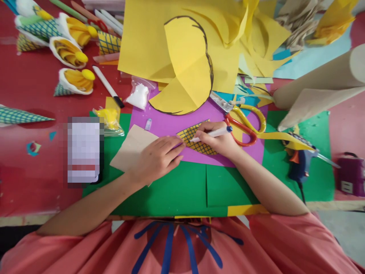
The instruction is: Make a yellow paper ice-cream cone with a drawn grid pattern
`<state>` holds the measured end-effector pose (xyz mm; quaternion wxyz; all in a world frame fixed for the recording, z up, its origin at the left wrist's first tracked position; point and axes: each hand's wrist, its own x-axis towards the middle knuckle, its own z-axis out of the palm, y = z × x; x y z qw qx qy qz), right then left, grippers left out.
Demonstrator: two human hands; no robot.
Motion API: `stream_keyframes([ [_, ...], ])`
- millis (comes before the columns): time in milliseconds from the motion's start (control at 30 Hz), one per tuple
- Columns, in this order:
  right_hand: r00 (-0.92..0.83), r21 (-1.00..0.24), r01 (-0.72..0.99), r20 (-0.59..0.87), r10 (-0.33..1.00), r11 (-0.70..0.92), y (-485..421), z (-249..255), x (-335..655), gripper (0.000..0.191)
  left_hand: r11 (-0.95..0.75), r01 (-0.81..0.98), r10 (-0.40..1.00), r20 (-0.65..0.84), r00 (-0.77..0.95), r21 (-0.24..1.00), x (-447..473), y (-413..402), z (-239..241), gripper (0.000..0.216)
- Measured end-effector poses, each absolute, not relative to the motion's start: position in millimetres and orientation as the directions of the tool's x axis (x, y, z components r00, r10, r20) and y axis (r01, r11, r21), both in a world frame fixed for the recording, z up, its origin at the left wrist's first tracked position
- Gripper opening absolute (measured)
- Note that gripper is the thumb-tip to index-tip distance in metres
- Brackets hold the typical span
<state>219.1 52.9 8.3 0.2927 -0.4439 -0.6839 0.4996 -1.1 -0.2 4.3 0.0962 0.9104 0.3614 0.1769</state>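
Observation:
My right hand [219, 141] is closed round a white marker pen [218, 132] with a blue end. Its tip is down at a yellow paper piece [196, 134] covered in a dark grid, fan-like in outline. My left hand [158, 156] lies with fingers stretched over the left end of that piece, above a beige paper sheet [132, 146]. Purple paper [178, 121] is under the work. A small clear-blue pen cap [148, 124] rests to the left. Scissors [242, 121] with red and yellow handles lie just right of my right hand.
A yellow cut-out [189, 68] with black outline lies ahead. Finished paper cones [75, 82] stand at upper left, near a black-tipped marker [107, 85]. A glue gun [299, 163] and a beige paper roll [316, 76] are at right. A blurred phone-like object [84, 150] lies left.

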Motion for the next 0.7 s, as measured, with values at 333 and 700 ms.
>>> stream_keyframes([
  [333, -0.501, -0.930, 0.328, -0.022, 0.865, 0.167, 52.7, 11.2, 219.0, 0.025, -0.718, 0.626, 0.693, 0.239, 0.680, 0.304, -2.0, -0.8, 4.4, 0.029],
  [700, -0.507, -0.957, 0.284, -0.097, 0.856, 0.060, 53.7, 13.2, 221.4, 0.023, -0.719, 0.611, 0.691, 0.247, 0.680, 0.330, -2.3, 0.0, 3.9, 0.030],
])
